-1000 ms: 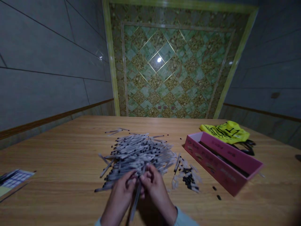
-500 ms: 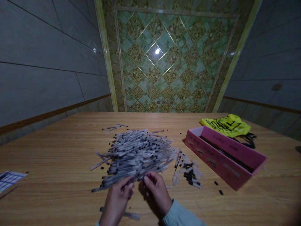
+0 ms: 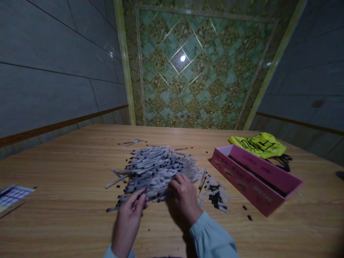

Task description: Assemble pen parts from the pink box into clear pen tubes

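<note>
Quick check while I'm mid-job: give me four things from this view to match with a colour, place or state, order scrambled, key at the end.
1. Pile of thin sticks
2. Box
3. Crumpled bag
4. Gridded sheet

A. yellow with black markings
B. at the view's left edge
C. partly hidden behind the right hand
D. pink, open-topped

Pairs: 1-C, 2-D, 3-A, 4-B

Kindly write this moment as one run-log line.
centre: pile of slim, pale, dark-tipped plastic tubes; left grip: pinched, contents unclear; right grip: curled at pile's near edge; right of pile: open pink rectangular box
</note>
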Demonstrator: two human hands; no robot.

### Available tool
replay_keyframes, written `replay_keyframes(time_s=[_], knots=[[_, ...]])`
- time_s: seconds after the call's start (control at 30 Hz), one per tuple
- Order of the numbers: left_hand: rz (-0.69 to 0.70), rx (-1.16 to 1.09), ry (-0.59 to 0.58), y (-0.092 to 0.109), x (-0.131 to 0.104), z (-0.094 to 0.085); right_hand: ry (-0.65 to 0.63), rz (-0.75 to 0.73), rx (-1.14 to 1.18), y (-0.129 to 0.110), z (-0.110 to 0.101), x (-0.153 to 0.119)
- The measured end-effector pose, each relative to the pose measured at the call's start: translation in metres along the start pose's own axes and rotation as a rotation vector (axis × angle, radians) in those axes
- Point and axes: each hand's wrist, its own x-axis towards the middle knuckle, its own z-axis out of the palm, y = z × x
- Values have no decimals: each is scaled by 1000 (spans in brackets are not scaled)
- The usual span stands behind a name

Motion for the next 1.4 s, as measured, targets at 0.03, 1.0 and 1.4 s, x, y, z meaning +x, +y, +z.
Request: replay_keyframes(time_s=[0.03,1.0,1.4], knots=[[15,32,-11,-1,0,1,45,44,20,11,-1,5],[709,796,-123,-1,-2,-5,-75,285,868,0,14,6],[693,930,-144,-4,-2,-5,-294,431,1173,1,4,2]])
